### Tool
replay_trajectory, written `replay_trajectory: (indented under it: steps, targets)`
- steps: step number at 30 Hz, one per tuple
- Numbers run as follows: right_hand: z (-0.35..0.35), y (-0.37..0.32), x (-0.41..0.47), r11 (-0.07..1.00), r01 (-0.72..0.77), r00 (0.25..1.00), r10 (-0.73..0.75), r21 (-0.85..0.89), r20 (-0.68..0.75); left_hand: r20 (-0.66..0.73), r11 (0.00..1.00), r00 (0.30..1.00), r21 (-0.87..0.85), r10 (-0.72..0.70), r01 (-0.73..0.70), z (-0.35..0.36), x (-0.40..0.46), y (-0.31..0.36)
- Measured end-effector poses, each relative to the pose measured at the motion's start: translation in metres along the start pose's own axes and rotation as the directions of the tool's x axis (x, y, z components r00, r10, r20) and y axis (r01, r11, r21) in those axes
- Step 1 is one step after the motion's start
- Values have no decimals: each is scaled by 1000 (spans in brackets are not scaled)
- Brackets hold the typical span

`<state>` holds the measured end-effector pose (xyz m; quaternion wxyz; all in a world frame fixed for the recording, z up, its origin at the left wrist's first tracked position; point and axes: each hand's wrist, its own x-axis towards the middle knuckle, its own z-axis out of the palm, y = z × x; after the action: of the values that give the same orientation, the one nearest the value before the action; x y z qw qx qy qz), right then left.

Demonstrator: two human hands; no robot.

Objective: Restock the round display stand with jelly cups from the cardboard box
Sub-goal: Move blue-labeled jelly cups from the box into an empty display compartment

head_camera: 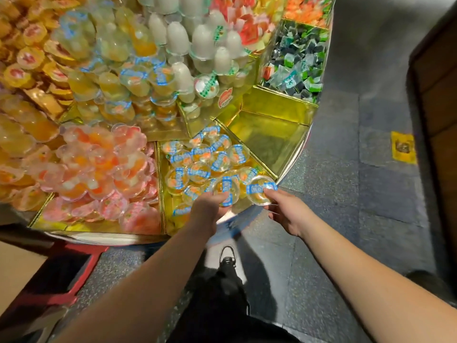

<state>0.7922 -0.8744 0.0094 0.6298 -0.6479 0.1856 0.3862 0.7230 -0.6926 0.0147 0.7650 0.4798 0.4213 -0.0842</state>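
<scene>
The round display stand (262, 100) has gold wedge compartments. One front compartment (162, 174) holds several clear jelly cups (197, 167) with blue-and-orange lids. My left hand (207, 210) holds one such jelly cup (226, 190) at the near edge of that compartment. My right hand (284, 210) pinches another jelly cup (259, 191) by its rim, just right of the first. A corner of the cardboard box (14, 266) shows at lower left.
An empty gold compartment (267, 134) lies right of the cups. Pink-orange cups (103, 174) fill the left compartment; white cups (202, 43) and green-black wrapped sweets (296, 63) sit farther up. A red frame (81, 271) stands below left. Grey floor lies right; my shoe (227, 256) is below.
</scene>
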Motion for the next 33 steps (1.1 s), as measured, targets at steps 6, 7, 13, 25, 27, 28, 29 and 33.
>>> replay_trajectory:
  steps: [6,7,13,25,27,28,29,33]
  targets:
    - [-6,-27,72,995,-63,994,56,-74,-91,-88,997,993,3,-73,74,21,65,6]
    - [-6,-30,84,993,-72,993,63,-91,-99,-93,997,993,-2,-78,79,25,73,5]
    - [2,-36,127,974,-142,981,115,-176,-155,-172,994,982,62,-81,93,41,108,2]
    - [16,-36,145,920,-180,972,112,-347,-207,-263,995,965,101,9,19,41,125,-11]
    - [15,-34,145,894,-159,973,71,-418,-219,-251,998,968,64,8,8,42,125,-12]
    - [15,-32,146,885,-143,973,44,-442,-227,-249,998,969,65,6,10,42,125,-14]
    - [15,-30,148,877,-131,972,23,-463,-233,-243,997,970,72,9,9,42,125,-15]
    - [15,-29,147,863,-133,972,16,-487,-236,-221,996,975,87,1,18,38,125,-18]
